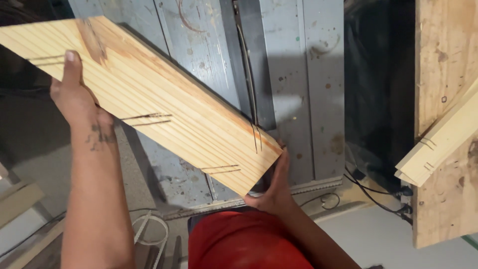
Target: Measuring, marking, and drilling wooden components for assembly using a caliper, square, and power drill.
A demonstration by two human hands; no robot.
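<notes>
A long pale pine board (149,99) with dark saw kerfs cut into its face slants from upper left to lower right above a grey metal saw table (294,74). My left hand (74,94) grips its upper left edge, thumb on top. At the board's lower right end my right hand (274,187) is pressed against the cut end, fingers up along it. The board's lower right part lies over the dark blade slot (254,65) of the table.
A stack of similar notched boards (438,144) rests on a plywood surface (443,60) at the right. Black cables (368,192) hang near the table's front right. A red garment (244,241) fills the bottom centre. Wood offcuts (20,204) lie at the lower left.
</notes>
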